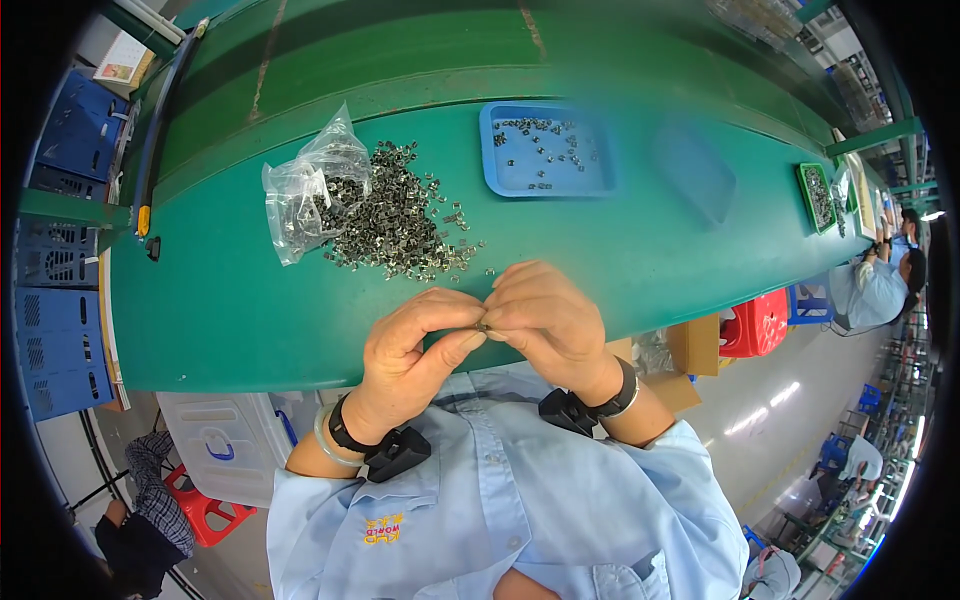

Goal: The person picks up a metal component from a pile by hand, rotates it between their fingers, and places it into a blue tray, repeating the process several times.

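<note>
My left hand and my right hand meet above the near edge of the green table, fingertips pinched together. Between them sits a small metal part, dark and shiny; the fingers hide most of it. Just beyond my hands lies a heap of small metal parts, several strayed toward its right side. A clear plastic bag rests against the heap's left, with some parts inside. Farther back, a blue tray holds more small parts scattered over its bottom.
A faint blue tray shape shows blurred to the right. At the far right end stand a green tray of parts and a seated co-worker. Cardboard boxes and a red stool are below the table's edge; a lidded plastic bin is at lower left.
</note>
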{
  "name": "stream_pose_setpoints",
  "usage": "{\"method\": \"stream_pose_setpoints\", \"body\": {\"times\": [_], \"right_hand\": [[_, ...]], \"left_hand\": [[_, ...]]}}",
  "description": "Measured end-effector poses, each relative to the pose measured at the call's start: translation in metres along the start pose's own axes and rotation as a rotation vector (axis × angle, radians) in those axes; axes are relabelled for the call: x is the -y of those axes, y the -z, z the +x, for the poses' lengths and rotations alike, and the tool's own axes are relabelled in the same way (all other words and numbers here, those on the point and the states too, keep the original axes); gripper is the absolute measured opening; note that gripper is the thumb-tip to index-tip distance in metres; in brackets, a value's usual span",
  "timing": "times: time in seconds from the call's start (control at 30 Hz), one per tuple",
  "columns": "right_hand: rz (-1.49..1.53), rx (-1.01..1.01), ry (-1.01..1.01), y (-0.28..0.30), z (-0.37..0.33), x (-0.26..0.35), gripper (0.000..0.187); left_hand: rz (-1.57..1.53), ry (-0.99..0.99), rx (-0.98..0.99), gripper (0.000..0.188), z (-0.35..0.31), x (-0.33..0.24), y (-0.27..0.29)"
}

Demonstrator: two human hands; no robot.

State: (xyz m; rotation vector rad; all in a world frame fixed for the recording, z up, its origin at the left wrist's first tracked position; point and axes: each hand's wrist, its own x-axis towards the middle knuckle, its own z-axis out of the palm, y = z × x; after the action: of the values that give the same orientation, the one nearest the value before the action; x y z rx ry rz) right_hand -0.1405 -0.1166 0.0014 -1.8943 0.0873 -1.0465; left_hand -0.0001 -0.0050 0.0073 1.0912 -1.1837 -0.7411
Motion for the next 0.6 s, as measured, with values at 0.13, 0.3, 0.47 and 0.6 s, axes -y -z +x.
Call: {"method": "stream_pose_setpoints", "body": {"times": [0.13, 0.3, 0.47, 0.6], "right_hand": [[-0.004, 0.001, 0.010, 0.0003, -0.0006, 0.0008, 0.015], [0.001, 0.005, 0.009, 0.0005, -0.0027, 0.0016, 0.014], [0.015, 0.023, 0.016, 0.0015, -0.0036, 0.0021, 0.012], [0.017, 0.027, 0.030, 0.0023, -0.0036, 0.0025, 0.010]], "left_hand": [[0.018, -0.014, 0.004, 0.017, 0.0000, -0.0009, -0.0003], [0.006, -0.019, 0.026, 0.014, -0.0014, -0.0013, 0.0007], [0.054, -0.108, 0.019, 0.016, -0.0003, -0.0002, -0.0009], [0.059, -0.124, -0.001, 0.018, 0.0009, -0.0003, -0.0023]]}}
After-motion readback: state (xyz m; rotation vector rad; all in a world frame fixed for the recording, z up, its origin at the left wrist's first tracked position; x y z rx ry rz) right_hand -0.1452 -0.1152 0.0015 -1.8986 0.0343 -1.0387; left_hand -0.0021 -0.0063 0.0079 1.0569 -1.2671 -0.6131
